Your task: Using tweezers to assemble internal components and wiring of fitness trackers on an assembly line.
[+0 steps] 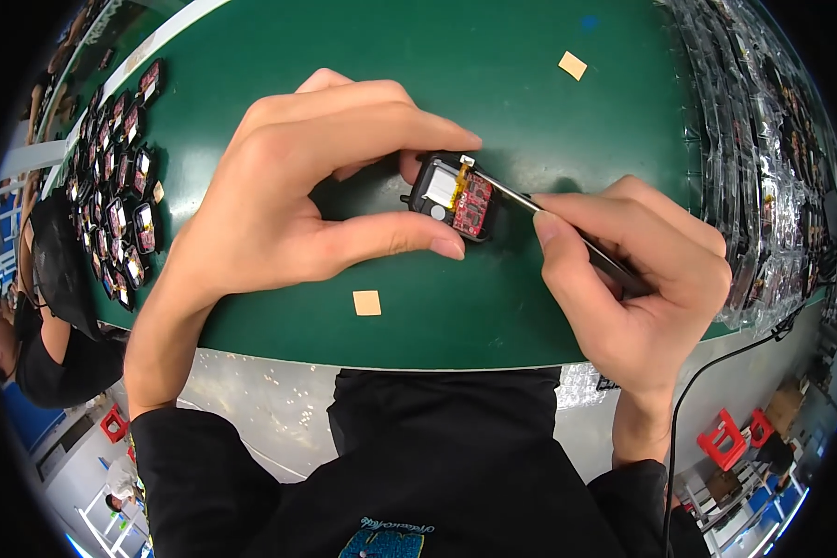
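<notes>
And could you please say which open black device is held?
The device in the left hand, at the tip of the tool in the right hand; the other devices lie at the left of the table.

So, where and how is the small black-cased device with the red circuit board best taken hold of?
Probably by the near and far outer edges of the black-cased device, coming from the left, as the left hand does. Its open face exposes the red circuit board, so pressing there looks risky; the right hand holds a thin tool to it from the right.
</notes>
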`<state>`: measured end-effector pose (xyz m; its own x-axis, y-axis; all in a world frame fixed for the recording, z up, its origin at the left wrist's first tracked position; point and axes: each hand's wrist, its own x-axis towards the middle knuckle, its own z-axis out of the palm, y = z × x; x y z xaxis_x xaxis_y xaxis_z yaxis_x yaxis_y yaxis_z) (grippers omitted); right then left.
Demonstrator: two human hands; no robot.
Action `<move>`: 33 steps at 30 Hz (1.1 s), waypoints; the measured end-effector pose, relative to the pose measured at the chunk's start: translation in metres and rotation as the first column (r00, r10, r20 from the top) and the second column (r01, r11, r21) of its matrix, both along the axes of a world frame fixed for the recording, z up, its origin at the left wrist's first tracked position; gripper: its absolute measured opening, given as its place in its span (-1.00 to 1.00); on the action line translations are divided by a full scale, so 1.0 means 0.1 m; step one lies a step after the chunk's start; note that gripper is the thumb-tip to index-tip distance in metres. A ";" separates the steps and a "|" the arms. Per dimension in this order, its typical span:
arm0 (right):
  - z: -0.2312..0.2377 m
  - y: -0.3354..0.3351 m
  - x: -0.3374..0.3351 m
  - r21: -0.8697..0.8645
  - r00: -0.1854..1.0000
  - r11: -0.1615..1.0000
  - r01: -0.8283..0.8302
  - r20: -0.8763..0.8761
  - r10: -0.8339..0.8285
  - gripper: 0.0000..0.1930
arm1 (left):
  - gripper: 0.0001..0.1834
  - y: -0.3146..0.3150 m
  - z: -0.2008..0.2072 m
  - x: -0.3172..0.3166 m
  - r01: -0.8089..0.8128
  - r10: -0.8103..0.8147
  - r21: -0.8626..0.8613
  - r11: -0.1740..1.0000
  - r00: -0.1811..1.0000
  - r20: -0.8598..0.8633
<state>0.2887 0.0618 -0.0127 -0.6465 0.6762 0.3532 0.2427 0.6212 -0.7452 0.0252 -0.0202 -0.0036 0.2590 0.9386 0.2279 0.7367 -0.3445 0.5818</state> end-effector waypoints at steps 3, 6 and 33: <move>0.04 -0.05 0.01 0.020 0.999 0.999 0.050 0.012 -0.050 -0.77 | -0.27 0.01 -0.03 0.01 -0.018 0.017 0.015 1.000 0.999 0.033; -0.04 -0.06 -0.01 0.099 0.998 0.994 0.050 -0.045 -0.046 -0.71 | -0.31 0.02 -0.05 0.00 -0.003 0.001 0.042 0.999 0.999 0.042; 0.00 -0.02 0.01 -0.136 1.000 0.990 -0.028 -0.007 0.027 -0.80 | -0.30 0.08 -0.05 -0.17 0.121 -0.117 -0.070 0.990 0.991 0.064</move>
<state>0.2894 0.0595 -0.0126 -0.6637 0.7006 0.2621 0.2230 0.5198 -0.8247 0.0083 -0.0123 -0.0082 0.3580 0.9166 0.1780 0.6563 -0.3826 0.6503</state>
